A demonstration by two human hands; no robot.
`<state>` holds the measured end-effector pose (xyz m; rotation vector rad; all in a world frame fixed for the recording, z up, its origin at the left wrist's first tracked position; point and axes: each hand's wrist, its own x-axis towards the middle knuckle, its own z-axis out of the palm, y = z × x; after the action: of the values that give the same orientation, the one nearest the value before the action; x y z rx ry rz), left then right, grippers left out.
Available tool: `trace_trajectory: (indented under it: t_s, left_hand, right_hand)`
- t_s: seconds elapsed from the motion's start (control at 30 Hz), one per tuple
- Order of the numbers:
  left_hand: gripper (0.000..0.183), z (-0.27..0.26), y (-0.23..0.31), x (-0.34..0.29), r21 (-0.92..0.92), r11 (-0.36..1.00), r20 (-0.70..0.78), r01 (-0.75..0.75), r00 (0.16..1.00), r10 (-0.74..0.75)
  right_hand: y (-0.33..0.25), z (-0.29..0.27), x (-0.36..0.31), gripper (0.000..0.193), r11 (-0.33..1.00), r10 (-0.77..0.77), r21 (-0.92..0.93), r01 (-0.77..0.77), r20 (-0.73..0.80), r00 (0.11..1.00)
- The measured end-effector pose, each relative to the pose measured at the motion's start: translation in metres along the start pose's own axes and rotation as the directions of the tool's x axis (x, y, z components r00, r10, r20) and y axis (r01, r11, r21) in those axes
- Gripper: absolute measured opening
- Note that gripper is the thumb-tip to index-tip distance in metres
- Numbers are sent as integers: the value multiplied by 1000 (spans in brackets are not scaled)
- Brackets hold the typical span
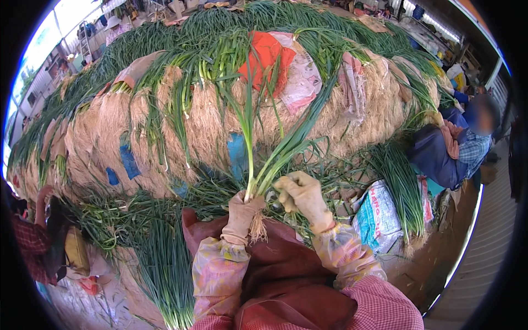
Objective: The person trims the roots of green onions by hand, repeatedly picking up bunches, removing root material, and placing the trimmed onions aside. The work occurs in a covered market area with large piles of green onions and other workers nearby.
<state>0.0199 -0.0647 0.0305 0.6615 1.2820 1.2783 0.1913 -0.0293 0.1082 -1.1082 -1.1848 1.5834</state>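
Note:
My left hand (243, 215), in a cream rubber glove, is closed around the white lower stems of a green onion (249, 159) with its roots hanging below the fist. Its long leaves fan upward in two groups, one nearly upright and one slanting to the right. Just right of the stems is my right hand (302, 198), gloved the same way, with thumb and fingers curled together. Whatever may be between those fingertips is too small to make out. Both forearms wear clear patterned sleeve covers over pink checks, above a dark red apron (286, 275).
A long heap of green onions (206, 110), roots outward, rises ahead, with a red cloth (269, 63) on it. Loose leaves litter its foot. Bundles lie left (165, 264) and right (399, 187), the latter beside a white-and-blue sack (378, 217). People sit at both sides.

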Motion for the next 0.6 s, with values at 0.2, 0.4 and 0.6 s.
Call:
trace_trajectory:
  t_s: [0.2,0.4,0.6]
  left_hand:
    - [15,12,0,-3,1,986,77,-169,983,168]
    - [15,-2,-18,2,126,960,41,-251,968,248]
    - [20,0,-27,10,37,977,4,-211,977,211]
  right_hand:
    - [34,18,34,31,788,85,-616,18,138,987]
    - [39,28,16,20,934,85,-357,-22,162,983]
    - [2,11,-2,21,989,146,-67,-135,204,968]
